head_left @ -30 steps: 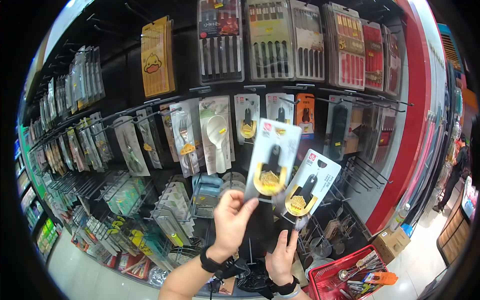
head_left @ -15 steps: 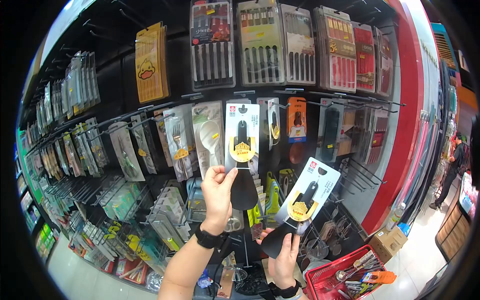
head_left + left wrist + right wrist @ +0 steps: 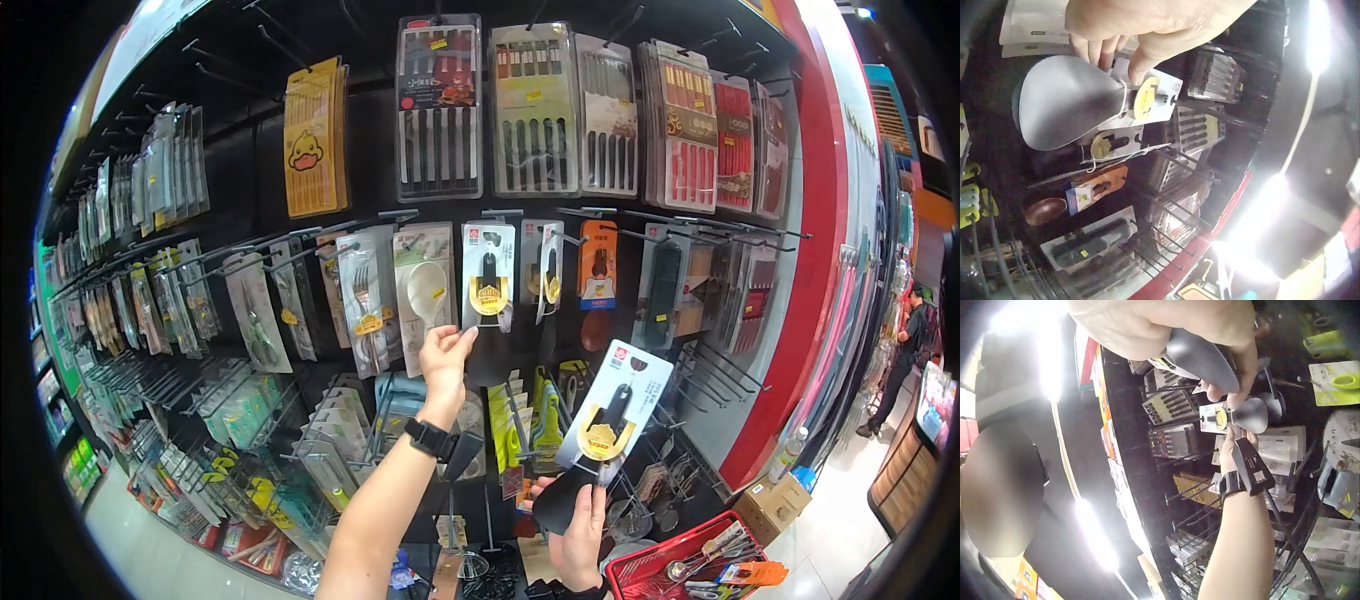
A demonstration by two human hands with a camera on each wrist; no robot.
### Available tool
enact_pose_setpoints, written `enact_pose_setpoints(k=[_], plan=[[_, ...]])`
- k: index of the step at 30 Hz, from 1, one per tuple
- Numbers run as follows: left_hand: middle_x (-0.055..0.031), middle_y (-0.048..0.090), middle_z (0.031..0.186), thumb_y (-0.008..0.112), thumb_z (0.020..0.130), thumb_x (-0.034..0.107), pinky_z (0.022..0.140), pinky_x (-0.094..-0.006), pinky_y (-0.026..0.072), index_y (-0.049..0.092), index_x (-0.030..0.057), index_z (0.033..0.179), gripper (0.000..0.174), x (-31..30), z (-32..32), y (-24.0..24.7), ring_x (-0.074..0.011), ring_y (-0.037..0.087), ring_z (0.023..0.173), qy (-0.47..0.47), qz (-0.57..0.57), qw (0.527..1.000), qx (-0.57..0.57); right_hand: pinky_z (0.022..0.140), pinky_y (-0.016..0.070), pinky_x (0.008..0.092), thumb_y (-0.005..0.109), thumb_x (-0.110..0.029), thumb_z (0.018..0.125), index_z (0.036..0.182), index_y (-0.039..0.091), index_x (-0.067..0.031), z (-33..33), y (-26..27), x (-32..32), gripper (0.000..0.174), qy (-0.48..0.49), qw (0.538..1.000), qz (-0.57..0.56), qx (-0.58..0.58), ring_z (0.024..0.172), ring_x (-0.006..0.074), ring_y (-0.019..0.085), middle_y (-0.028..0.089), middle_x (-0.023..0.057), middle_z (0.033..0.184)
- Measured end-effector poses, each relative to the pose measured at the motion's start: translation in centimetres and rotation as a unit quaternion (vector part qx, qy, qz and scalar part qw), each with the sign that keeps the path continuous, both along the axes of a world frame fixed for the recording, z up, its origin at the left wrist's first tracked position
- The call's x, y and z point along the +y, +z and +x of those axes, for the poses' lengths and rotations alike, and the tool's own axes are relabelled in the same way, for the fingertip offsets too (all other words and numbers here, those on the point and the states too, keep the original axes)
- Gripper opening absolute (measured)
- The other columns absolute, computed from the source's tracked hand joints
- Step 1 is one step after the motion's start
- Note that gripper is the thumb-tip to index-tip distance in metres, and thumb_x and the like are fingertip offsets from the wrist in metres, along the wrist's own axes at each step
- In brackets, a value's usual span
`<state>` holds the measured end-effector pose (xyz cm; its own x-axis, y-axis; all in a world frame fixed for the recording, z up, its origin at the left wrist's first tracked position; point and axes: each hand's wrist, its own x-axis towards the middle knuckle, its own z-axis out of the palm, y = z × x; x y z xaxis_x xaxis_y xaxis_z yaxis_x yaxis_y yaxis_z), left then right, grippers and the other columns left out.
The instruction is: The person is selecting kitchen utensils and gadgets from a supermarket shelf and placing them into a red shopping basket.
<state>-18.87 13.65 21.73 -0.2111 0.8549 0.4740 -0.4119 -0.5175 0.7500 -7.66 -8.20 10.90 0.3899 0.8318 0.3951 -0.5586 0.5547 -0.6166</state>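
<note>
My left hand (image 3: 447, 365) pinches the lower left edge of a white card (image 3: 490, 270) at the middle peg row, its black paddle head (image 3: 1066, 103) hanging below. In the left wrist view, the thumb of the left hand (image 3: 1154, 22) lies on the card's front. Lower right, my right hand (image 3: 575, 540) holds a matching paddle by its black head (image 3: 560, 500), its tilted white card (image 3: 615, 405) sticking up. The right wrist view shows the right hand (image 3: 1179, 325) round that head (image 3: 1200, 359). Whether the left card is fully on its peg, I cannot tell.
A similar card (image 3: 549, 270) hangs sideways just right of the left one, then an orange pack (image 3: 598, 265). Packaged chopsticks (image 3: 438, 110) hang above. A red basket (image 3: 625, 575) with utensils stands lower right, near a cardboard box (image 3: 775, 500). A person (image 3: 905, 350) stands far right.
My left hand has carried its carded paddle away from the other one to the peg row, and reaches farther forward. The right hand's paddle is slightly lower, still held.
</note>
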Motion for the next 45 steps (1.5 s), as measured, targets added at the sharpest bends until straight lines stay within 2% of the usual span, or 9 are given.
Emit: enact_pose_setpoints(k=[2,8,10,16,24,25,28,34,45], plan=[[-0.0044,0.056,0.089,0.07,0.08,0.011,0.072,-0.0223,0.0432,0.049,0.0021,0.101,0.031,-1.9,0.2,-0.7,-0.0102,0.053,0.082,0.073,0.069,0.995,0.008,0.074,0.0539,0.0463,0.034,-0.032,0.098,0.113,0.039,-0.0024,-0.2,0.1,-0.1,0.033,0.016,1.0,-0.007,-0.007,0.089,0.0303,0.061,0.057,0.022,0.101],[-0.0033,0.062,0.088,0.052,0.093,0.018,0.067,-0.0224,0.0425,0.055,0.0021,0.1,0.018,-12.9,0.2,-3.7,-0.0074,0.054,0.075,-0.114,0.121,0.963,0.214,0.078,0.0528,0.0455,0.025,-0.038,0.099,0.117,0.038,0.003,-1.2,0.5,-0.3,0.047,0.139,0.99,-0.019,0.007,0.091,0.0321,0.061,0.056,0.0244,0.104],[-0.0022,0.063,0.083,0.057,0.09,0.014,0.065,-0.0185,0.0438,0.056,0.0015,0.098,0.015,-17.9,-0.1,-0.3,-0.0074,0.055,0.068,-0.163,-0.068,0.916,0.361,0.092,0.0447,0.0427,0.026,-0.043,0.098,0.124,0.039,-0.0026,-1.7,1.8,-0.9,0.05,0.144,0.989,-0.041,-0.018,0.109,0.028,0.054,0.051,0.0165,0.12],[-0.0092,0.066,0.092,0.063,0.085,0.006,0.071,-0.0197,0.0474,0.055,-0.0048,0.1,0.02,-14.9,1.5,-1.0,-0.0074,0.061,0.084,-0.175,0.082,0.946,0.259,0.096,0.0409,0.0445,0.025,-0.043,0.097,0.128,0.036,-0.0056,-0.9,0.8,-0.3,0.05,0.144,0.989,-0.007,0.035,0.116,0.0261,0.048,0.047,0.0125,0.127],[-0.0017,0.066,0.072,0.064,0.083,0.008,0.051,-0.0163,0.0382,0.058,-0.001,0.089,0.012,-11.8,5.7,5.3,0.0017,0.051,0.061,-0.094,0.16,0.966,0.182,0.09,0.0433,0.0494,0.028,-0.042,0.097,0.13,0.03,-0.008,0.7,0.6,-1.1,0.047,0.109,0.994,0.008,0.008,0.112,0.0331,0.049,0.049,0.0207,0.119],[-0.0059,0.067,0.087,0.063,0.085,0.007,0.068,-0.0174,0.0448,0.056,-0.0016,0.095,0.015,-11.2,5.7,5.7,-0.0038,0.059,0.076,-0.093,0.143,0.96,0.222,0.089,0.0441,0.0493,0.029,-0.043,0.097,0.129,0.031,-0.0084,0.9,0.8,-1.3,0.047,0.099,0.995,0.003,-0.005,0.11,0.0335,0.05,0.049,0.0216,0.118],[0.0003,0.064,0.068,0.066,0.083,0.011,0.047,-0.0158,0.0349,0.058,-0.0006,0.085,0.014,-9.7,6.9,5.8,0.0022,0.047,0.056,-0.059,0.18,0.965,0.18,0.088,0.0454,0.049,0.029,-0.042,0.097,0.128,0.032,-0.0082,1.6,0.8,-1.4,0.046,0.079,0.997,-0.003,-0.015,0.106,0.0346,0.053,0.05,0.0227,0.116],[-0.0009,0.065,0.068,0.067,0.082,0.011,0.05,-0.0164,0.0373,0.058,-0.0012,0.083,0.015,-8.5,7.3,5.7,0.0019,0.05,0.058,-0.05,0.154,0.973,0.163,0.087,0.0462,0.0436,0.028,-0.036,0.098,0.127,0.032,-0.004,3.9,0.7,-2.0,0.043,0.075,0.996,-0.005,-0.045,0.104,0.032,0.055,0.053,0.0224,0.113],[-0.0062,0.056,0.057,0.071,0.076,0.019,0.051,-0.0304,0.04,0.054,-0.0003,0.074,0.026,1.8,9.2,4.2,-0.0105,0.047,0.05,0.099,0.128,0.963,0.216,0.084,0.0465,0.0309,0.039,-0.023,0.097,0.11,0.055,0.0053,12.8,5.2,-8.5,0.035,-0.03,0.906,-0.093,-0.411,0.092,0.0201,0.061,0.064,0.0137,0.097]])
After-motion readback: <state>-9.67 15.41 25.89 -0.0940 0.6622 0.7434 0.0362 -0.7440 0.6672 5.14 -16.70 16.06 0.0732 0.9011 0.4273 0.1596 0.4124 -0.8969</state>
